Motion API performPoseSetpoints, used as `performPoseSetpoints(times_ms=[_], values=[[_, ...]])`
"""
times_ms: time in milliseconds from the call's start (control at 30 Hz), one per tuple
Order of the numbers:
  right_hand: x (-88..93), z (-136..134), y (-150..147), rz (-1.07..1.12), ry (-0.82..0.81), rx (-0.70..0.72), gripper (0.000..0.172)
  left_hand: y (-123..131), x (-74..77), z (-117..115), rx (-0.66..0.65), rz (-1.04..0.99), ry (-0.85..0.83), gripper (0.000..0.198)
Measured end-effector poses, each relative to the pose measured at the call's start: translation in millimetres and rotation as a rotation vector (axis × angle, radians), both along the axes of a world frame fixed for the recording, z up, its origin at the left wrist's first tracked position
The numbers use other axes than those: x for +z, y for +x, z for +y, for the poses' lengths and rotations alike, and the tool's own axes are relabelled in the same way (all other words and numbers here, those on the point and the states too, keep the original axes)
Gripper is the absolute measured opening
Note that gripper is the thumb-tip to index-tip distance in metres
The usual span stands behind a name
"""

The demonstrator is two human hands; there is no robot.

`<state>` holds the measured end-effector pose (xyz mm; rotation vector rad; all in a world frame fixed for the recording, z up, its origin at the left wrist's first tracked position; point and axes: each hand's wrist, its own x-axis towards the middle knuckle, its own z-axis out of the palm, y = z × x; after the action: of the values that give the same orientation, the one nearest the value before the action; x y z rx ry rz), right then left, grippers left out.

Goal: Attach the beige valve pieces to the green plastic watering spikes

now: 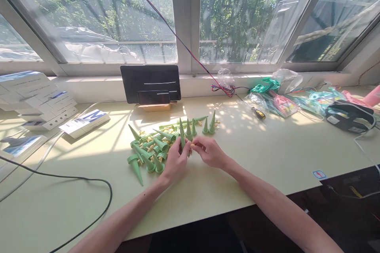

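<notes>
My left hand (178, 156) is closed around a green cone (182, 129), which points up, away from me. Against its lower end, my right hand (208, 151) pinches a small yellowish piece (192, 146); the fingertips of both hands nearly meet. Left of and behind my hands lies a heap of green cones (162, 144) with small yellowish pieces among them. Two cones (211, 123) stand upright behind my right hand. At the near left edge of the heap, one cone (137, 170) lies with its tip towards me.
Behind the heap, a black tablet (151, 81) leans by the window, a phone before it. White boxes (86, 122) and cables are at left. A screwdriver (258, 114), plastic-wrapped items (283, 102) and a black device (350, 116) lie at right.
</notes>
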<state>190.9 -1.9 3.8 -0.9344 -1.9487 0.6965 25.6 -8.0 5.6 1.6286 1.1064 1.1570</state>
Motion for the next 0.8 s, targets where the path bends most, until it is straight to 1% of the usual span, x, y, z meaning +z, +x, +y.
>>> performPoseSetpoints(times_ms=[167,300,567,800], values=[[-0.7,0.2,0.0,0.008,0.002,0.000,0.019,0.2,0.3,-1.4,-0.002,0.003,0.015,0.024],[0.4,-0.6,-0.2,0.017,-0.012,0.004,0.023,0.2,-0.4,-1.8,-0.003,0.004,0.020,0.024],[5.0,-3.2,0.0,0.054,-0.047,0.010,0.024,-0.7,-1.7,-2.6,-0.005,0.019,0.039,0.023],[4.3,-3.1,-0.5,0.046,-0.090,-0.007,0.029,-0.9,-2.8,-3.5,0.002,0.041,0.070,0.022]])
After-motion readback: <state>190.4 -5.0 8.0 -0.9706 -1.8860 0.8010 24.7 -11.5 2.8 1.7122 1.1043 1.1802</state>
